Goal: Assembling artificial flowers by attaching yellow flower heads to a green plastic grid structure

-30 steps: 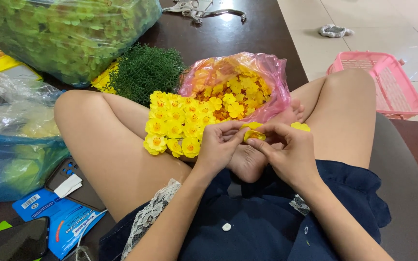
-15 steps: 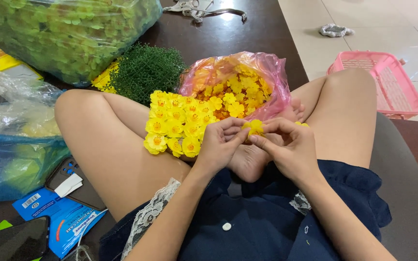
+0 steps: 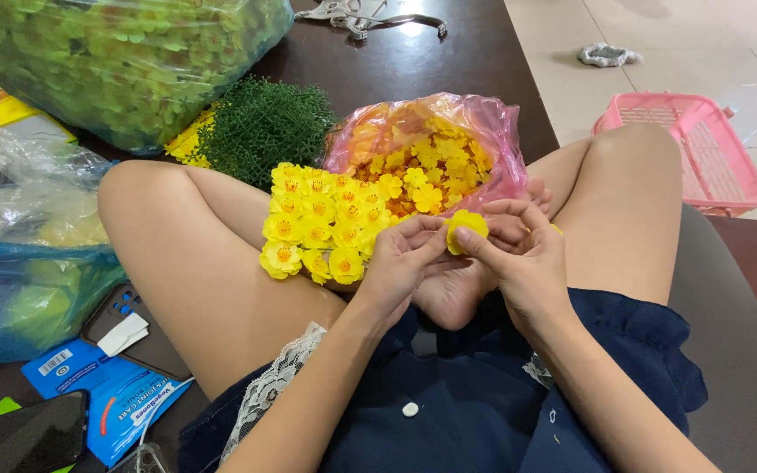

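Note:
I sit cross-legged on a dark floor. Between the fingertips of both hands is a small yellow artificial flower [image 3: 466,228], held above my feet. My left hand [image 3: 400,263] pinches it from the left, my right hand [image 3: 519,254] from the right. A bunch of assembled yellow flowers [image 3: 317,228] rests on my left leg, just left of my left hand. Behind my hands an open pink plastic bag [image 3: 484,131] holds several loose yellow and orange flowers.
A green plastic foliage clump [image 3: 260,127] lies behind the bunch. A large clear bag of green-yellow flowers [image 3: 124,61] fills the far left. Blue and clear bags [image 3: 19,263], a blue packet [image 3: 107,398] and a phone [image 3: 19,434] lie left. A pink basket [image 3: 694,149] stands right.
Both hands have lifted slightly and drawn together around the single yellow flower, which now shows more fully between the fingertips. The bunch and bag have not moved.

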